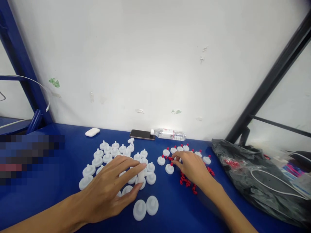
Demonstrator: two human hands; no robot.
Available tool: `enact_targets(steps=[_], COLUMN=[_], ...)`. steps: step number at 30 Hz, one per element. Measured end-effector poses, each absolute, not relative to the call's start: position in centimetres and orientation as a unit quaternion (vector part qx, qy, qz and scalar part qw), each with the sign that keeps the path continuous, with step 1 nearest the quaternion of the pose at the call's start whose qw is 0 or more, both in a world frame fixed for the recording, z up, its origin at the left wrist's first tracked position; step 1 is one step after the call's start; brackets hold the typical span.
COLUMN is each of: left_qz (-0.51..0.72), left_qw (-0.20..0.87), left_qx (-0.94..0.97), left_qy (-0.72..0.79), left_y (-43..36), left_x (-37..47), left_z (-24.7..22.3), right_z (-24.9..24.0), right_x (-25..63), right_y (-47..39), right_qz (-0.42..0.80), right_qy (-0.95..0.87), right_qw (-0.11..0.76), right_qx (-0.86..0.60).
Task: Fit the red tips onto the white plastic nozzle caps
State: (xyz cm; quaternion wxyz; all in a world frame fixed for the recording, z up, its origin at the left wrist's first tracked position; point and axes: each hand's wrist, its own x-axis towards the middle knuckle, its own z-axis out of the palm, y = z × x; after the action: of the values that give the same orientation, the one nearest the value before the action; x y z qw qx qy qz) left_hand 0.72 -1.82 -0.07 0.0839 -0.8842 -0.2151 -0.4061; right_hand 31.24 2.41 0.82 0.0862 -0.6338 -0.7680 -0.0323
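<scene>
My left hand (109, 184) reaches over a group of white spouted caps (97, 161), which lie on the blue tabletop with their spouts up. Its thumb and index finger pinch a white plastic piece (140, 176); whether this is one of the caps, I cannot tell. On the right, my right hand (190, 163) has its fingertips closed at the red tip (171, 164) of a white cap (169, 169). More white caps with red tips (186, 147) stand around and behind that hand. Loose red tips (188, 183) are scattered under and beside its wrist.
Two white caps (152, 205) lie nearest me. Along the wall are a white earphone case (92, 132), a phone (142, 134) and a clear bottle (167, 134) on its side. A black plastic bag (252, 191) with a white cable covers the right side.
</scene>
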Motion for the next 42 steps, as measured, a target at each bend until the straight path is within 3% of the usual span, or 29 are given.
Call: enact_targets(steps=[10,15,19,28,42], left_qz=[-0.423,-0.432,-0.44,-0.439,-0.438], left_qw=[0.081,0.079,0.089,0.104,0.113], left_qx=[-0.877,-0.873,-0.864,-0.844,-0.846], left_qy=[-0.213,-0.211,-0.231,-0.29,-0.282], left_y=[-2.3,-2.2,-2.2,-1.6,-1.5], left_x=[1.1,1.1,1.1,0.6,0.4], left_z=[1.2,0.9,0.8,1.0,0.8], right_z=[-0.3,0.1,1.7,3.7,3.2], right_x=[32.8,32.7,30.3,24.1,24.0], right_y=[3.1,2.4,1.2,0.7,-0.1], right_qz=[-0.027,0.067,0.114,0.301,0.377], right_qy=[-0.773,-0.781,-0.784,-0.778,-0.742], right_qw=[0.112,0.268,0.336,0.364,0.366], right_qx=[-0.624,-0.561,-0.509,-0.415,-0.417])
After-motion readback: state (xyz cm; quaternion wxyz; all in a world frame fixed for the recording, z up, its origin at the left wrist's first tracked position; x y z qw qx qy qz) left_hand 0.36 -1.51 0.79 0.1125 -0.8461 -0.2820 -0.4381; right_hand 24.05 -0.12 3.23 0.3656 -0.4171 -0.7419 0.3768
